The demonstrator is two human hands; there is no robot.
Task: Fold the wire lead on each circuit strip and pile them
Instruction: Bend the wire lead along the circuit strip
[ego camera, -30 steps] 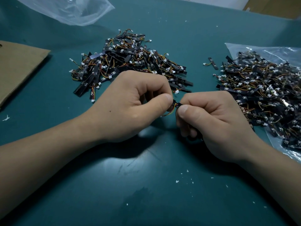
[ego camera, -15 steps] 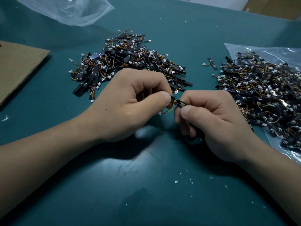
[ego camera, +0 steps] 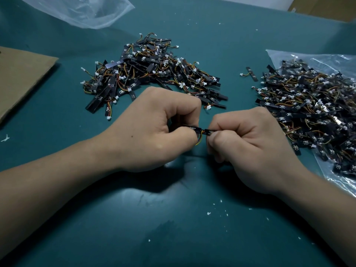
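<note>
Both hands meet at the middle of the green mat, pinching one thin black circuit strip [ego camera: 202, 130] between them. My left hand [ego camera: 154, 130] grips its left end with thumb and curled fingers. My right hand [ego camera: 248, 147] pinches its right end. The strip lies level, and its orange and yellow wire lead [ego camera: 200, 139] loops down in the gap between the thumbs. A pile of strips [ego camera: 152, 74] lies behind my left hand. A second heap of strips [ego camera: 312, 112] sits on a clear plastic bag [ego camera: 300, 58] to the right.
One stray strip [ego camera: 250, 73] lies between the two heaps. A brown cardboard sheet [ego camera: 21, 78] lies at the left edge. An empty clear bag [ego camera: 81, 10] is at the back left. White flecks dot the green mat [ego camera: 173, 218] in front of the hands.
The strip has turned level between the two thumbs, and more of it shows now. The wire lead now hangs below it. Both hands stay in much the same place.
</note>
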